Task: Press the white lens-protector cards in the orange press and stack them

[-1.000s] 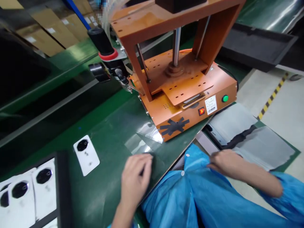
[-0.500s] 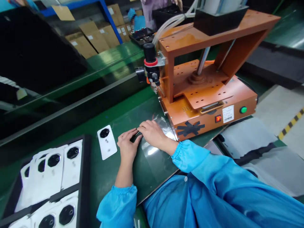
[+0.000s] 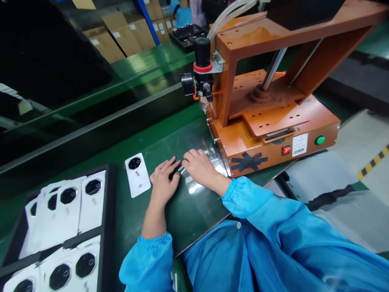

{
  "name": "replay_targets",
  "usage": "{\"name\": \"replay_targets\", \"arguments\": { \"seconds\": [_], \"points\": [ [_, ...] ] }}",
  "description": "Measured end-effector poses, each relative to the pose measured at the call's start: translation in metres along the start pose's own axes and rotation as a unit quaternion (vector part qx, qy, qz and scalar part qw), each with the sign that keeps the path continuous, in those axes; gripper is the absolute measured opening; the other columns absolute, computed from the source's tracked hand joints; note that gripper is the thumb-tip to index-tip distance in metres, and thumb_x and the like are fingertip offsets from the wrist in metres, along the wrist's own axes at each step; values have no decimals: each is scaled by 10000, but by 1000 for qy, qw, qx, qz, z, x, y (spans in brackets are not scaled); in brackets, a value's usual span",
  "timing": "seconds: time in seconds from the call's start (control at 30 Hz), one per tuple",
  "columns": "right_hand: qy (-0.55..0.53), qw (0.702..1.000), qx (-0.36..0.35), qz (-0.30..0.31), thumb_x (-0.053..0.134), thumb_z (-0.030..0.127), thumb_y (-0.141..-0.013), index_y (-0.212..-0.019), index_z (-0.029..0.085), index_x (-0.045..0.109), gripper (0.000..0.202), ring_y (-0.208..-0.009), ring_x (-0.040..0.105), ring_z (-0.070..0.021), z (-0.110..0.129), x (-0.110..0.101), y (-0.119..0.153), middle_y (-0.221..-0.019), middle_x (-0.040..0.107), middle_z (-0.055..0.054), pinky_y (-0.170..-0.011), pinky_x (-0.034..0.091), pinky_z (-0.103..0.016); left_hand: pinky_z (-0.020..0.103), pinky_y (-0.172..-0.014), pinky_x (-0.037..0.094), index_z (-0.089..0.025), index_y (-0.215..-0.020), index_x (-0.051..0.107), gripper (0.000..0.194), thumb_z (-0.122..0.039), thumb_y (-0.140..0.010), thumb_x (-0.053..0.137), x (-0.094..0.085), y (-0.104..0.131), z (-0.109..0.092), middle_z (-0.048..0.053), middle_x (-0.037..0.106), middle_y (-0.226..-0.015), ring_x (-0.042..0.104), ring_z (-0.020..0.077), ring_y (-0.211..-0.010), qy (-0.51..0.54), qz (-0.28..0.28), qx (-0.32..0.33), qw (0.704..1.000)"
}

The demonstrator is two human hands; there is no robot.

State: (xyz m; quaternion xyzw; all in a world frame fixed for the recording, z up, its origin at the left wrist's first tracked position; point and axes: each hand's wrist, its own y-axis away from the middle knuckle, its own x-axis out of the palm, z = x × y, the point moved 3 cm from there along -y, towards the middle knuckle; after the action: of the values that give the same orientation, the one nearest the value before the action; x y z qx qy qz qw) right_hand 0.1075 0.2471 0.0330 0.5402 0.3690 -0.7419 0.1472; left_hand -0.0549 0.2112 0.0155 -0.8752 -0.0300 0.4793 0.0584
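Observation:
Side by side over the green table, my left hand (image 3: 164, 180) and my right hand (image 3: 202, 168) meet at a small dark piece (image 3: 174, 175) with a bright edge. The thumb and fingers of my left hand are around this piece; its kind is too small to tell. My right hand's fingers are curled down at its right end, and their tips are partly hidden. A clear plastic sheet (image 3: 197, 188) lies under my right hand. Just left of my left hand, a white phone back cover (image 3: 139, 178) with a round black camera area lies flat.
An orange press machine (image 3: 255, 138) with a gauge and regulator stands right of my hands. At left, a black-edged tray (image 3: 108, 202) holds several white phone back covers (image 3: 92, 202). Translucent sheets (image 3: 325, 174) lie at right. Cardboard boxes (image 3: 121, 36) stand on a shelf behind.
My left hand's index finger has straightened and its thumb has moved apart from my right hand's fingers. The view has shifted slightly, with the machine now further right.

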Motion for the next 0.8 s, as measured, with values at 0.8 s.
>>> {"name": "replay_targets", "arguments": {
  "seconds": [0.8],
  "points": [
    [-430, 892, 137, 31, 643, 153, -904, -832, 197, 656, 85, -864, 612, -137, 19, -63, 41, -956, 666, -16, -818, 486, -287, 620, -1149, 231, -244, -1405, 608, 461, -374, -964, 566, -6, 146, -34, 98, 609, -1463, 472, 388, -1377, -217, -72, -39, 973]
  ]
}}
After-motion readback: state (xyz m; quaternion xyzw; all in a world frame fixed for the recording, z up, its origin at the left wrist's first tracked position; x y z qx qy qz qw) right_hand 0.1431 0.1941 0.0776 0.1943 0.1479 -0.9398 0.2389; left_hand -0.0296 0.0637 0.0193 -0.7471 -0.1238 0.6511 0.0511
